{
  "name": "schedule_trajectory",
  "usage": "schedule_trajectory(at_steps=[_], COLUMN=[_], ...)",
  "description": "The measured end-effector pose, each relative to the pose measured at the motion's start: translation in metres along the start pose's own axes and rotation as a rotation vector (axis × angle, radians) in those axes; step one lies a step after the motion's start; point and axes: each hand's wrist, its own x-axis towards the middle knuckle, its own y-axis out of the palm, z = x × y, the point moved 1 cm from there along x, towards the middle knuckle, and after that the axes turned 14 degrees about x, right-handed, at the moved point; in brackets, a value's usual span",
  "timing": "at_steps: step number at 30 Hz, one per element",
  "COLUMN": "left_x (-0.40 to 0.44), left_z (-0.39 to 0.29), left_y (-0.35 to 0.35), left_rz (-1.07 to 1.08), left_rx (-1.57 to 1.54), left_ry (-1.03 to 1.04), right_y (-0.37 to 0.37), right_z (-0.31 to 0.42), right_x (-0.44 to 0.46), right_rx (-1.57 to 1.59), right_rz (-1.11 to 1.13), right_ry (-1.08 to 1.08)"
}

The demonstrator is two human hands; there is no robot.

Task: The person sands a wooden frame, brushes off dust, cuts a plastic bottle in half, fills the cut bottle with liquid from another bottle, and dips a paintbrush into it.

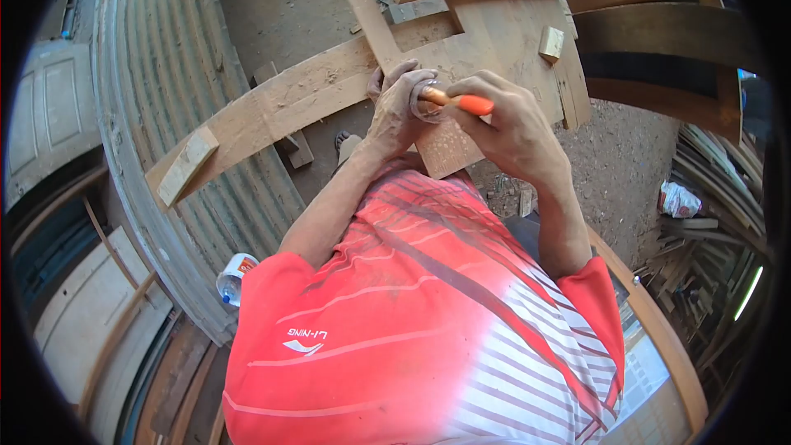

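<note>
Orange-ended tool [475, 105] held in the right hand [519, 130], beside the left hand [399, 111].

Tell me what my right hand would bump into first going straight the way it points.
Most likely the clear round container at your left hand, with the orange-handled tool in your right hand leading. They overlap in this view, so depth is hard to judge.

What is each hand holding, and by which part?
The right hand holds an orange-handled tool by its handle. The left hand has what looks like a small clear round container, gripped at its side.
</note>
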Motion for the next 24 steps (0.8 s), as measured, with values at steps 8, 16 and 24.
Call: schedule_trajectory(at_steps=[8, 16, 24], left_x=[-0.003, -0.006, -0.004], left_z=[-0.005, -0.001, -0.002], left_y=[-0.001, 0.0, 0.0], left_rz=[-0.021, 0.001, 0.026], left_rx=[-0.006, 0.007, 0.04], left_ry=[-0.014, 0.021, 0.02], right_y=[0.008, -0.012, 0.006], right_z=[0.0, 0.006, -0.009], right_x=[0.001, -0.013, -0.011], right_rx=[0.034, 0.102, 0.04], right_rz=[-0.053, 0.0, 0.151], right_ry=[-0.005, -0.027, -0.063])
